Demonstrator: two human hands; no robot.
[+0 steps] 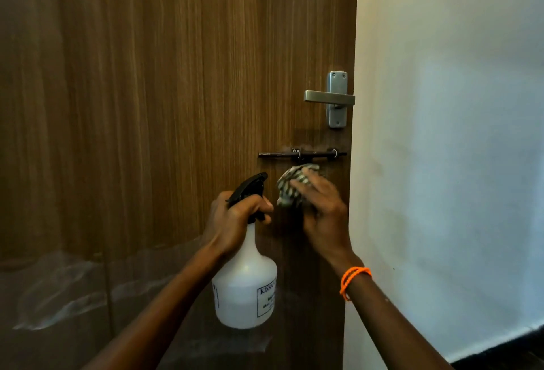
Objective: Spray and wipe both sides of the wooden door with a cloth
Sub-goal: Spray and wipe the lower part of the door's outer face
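The wooden door (164,98) fills the left and middle of the view, its free edge on the right. My left hand (235,219) grips the neck of a white spray bottle (245,284) with a black trigger head, held upright in front of the door. My right hand (321,207) presses a crumpled checked cloth (290,185) against the door just below the black sliding bolt (303,154). The cloth is partly hidden under my fingers.
A metal lever handle (332,98) on a backplate sits above the bolt near the door's edge. A white wall (456,134) stands right of the door. Clear plastic film (73,290) covers the door's lower part. An orange bracelet (353,279) is on my right wrist.
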